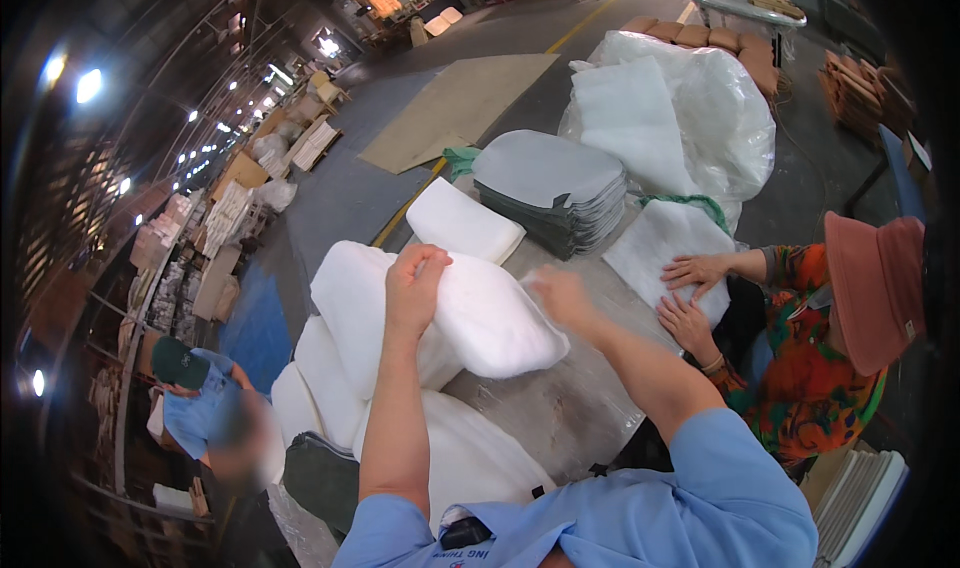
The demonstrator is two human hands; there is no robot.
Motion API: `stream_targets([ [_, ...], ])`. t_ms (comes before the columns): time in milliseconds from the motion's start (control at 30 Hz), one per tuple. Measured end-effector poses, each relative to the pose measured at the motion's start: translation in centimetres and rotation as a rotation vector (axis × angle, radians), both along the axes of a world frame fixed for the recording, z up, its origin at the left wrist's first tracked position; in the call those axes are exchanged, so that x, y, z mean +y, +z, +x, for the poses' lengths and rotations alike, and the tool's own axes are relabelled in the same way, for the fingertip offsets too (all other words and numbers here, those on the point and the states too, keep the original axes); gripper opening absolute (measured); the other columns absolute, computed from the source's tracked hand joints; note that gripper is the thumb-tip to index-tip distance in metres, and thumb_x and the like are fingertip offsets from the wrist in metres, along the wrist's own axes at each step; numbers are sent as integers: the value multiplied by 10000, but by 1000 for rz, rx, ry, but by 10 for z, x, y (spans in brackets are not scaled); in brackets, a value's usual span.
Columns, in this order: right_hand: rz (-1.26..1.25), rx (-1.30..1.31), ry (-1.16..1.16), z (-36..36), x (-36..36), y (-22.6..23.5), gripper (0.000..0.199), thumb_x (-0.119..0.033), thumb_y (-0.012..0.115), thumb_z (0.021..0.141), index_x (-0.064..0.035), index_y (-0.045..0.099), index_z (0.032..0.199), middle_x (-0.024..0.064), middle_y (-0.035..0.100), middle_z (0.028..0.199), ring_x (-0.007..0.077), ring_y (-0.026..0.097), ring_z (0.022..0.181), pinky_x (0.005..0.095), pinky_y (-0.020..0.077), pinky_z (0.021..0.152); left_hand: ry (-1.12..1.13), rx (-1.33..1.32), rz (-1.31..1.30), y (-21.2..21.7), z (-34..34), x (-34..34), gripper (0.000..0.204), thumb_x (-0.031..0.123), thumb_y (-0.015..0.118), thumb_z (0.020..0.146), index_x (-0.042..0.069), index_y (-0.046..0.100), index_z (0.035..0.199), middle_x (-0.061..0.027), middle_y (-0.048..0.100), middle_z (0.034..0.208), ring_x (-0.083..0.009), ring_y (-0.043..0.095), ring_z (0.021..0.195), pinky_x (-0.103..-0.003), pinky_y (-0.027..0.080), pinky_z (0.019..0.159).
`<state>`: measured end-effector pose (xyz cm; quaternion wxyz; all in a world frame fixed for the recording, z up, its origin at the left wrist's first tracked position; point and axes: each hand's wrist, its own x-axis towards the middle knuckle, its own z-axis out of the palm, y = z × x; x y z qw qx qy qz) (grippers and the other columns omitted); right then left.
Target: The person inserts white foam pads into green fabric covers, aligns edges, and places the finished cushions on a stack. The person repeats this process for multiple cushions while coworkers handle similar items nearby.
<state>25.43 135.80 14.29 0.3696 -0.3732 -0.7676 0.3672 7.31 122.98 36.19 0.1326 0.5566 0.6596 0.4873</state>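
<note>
A thick, rounded white wadding pad (505,328) lies in front of me on a heap of similar pads. My left hand (412,286) has its fingers curled closed at the pad's far left edge and seems to pinch it. At the opposite side, my right hand (562,298) is smeared by motion, close to the pad's right edge; whether it grips the edge I cannot tell. Just beyond my left hand rests a folded white pad (462,218). More white pads (350,293) are heaped to the left and underneath.
A tall stack of grey-green fabric pieces (548,173) stands beyond my hands. At right, a co-worker in a pink hat (875,293) presses both hands on a white sheet (660,253). Clear plastic wrap (725,118) holds more wadding behind. Another person (200,393) is at left.
</note>
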Motion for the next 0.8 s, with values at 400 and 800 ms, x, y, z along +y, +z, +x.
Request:
stream_targets([
  [400,152,88,366,-13,-26,60,265,-210,724,959,-89,707,1194,193,758,1118,422,715,1029,483,570,876,122,-132,3,-9,-22,-1,213,178,655,979,2,750,904,-45,726,957,-143,620,901,-282,475,862],
  [800,-303,-105,180,31,-92,-74,467,-174,775,878,-141,669,1332,181,677,1345,399,649,1241,478,521,1040,379,-317,68,-24,-70,-10,354,260,589,1016,1,718,812,-98,724,889,-196,639,807,-355,503,775],
])
